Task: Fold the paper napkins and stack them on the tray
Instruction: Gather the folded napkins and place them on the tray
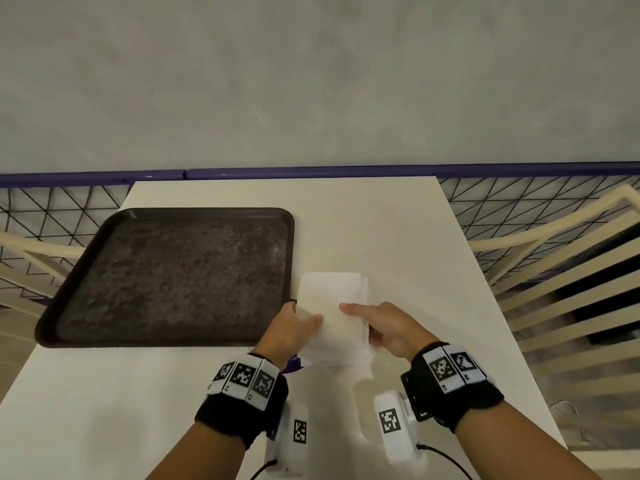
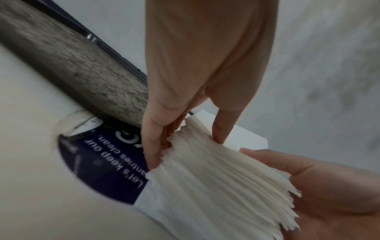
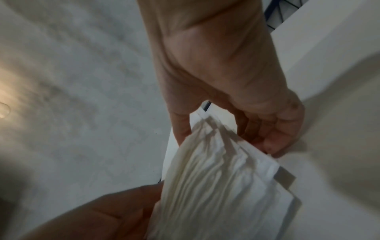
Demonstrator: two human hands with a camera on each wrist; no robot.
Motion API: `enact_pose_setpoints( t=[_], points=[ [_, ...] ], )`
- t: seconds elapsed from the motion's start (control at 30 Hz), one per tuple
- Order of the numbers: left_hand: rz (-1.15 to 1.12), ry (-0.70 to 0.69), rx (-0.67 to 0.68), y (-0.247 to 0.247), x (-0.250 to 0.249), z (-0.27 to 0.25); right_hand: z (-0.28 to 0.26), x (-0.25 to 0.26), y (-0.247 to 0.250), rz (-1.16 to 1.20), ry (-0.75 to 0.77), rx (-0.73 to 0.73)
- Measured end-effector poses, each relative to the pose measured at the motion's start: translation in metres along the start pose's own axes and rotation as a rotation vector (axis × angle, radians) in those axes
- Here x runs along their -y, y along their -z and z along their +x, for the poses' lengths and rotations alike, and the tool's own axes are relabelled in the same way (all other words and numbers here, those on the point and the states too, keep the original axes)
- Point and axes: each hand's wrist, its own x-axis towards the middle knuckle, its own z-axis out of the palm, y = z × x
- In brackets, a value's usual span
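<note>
1. Head view showed the stack of paper napkins (image 1: 332, 313) on the white counter (image 1: 415, 254), just right of the dark tray (image 1: 104, 233), which held no napkins.
2. We gripped the stack's left edge with our left hand (image 1: 287, 332), thumb on top and fingers curled against the side.
3. Our right hand (image 1: 388, 329) clamped the right edge, thumb over the top sheet.
4. Under the stack's near corner lay a purple sticker (image 2: 107, 164).
</note>
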Motion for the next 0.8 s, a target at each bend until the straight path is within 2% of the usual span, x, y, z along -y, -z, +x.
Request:
enact_pose_setpoints(
  t=[0.13,0.27,0.37,0.43,0.67,0.8],
  points=[
    [-0.147,-0.019,0.093,-0.001,0.018,-0.029,-0.023,-0.018,0.001,-0.003,0.002,0.119],
    [-0.265,-0.036,0.154,-0.001,0.047,-0.058,-0.051,-0.049,0.000,0.070,0.129,0.242],
    [-0.243,-0.082,0.211,-0.001,0.058,-0.084,-0.070,-0.076,-0.002,0.088,0.242,0.313],
    [-0.163,-0.149,0.256,0.000,0.067,-0.101,-0.087,-0.088,-0.004,0.067,0.298,0.307],
    [-0.053,-0.458,0.090,-0.011,0.087,-0.147,-0.124,-0.105,-0.010,-0.246,0.499,0.391],
    [-0.033,-0.497,0.089,-0.009,0.093,-0.144,-0.123,-0.103,-0.020,-0.275,0.556,0.383]
  ],
)
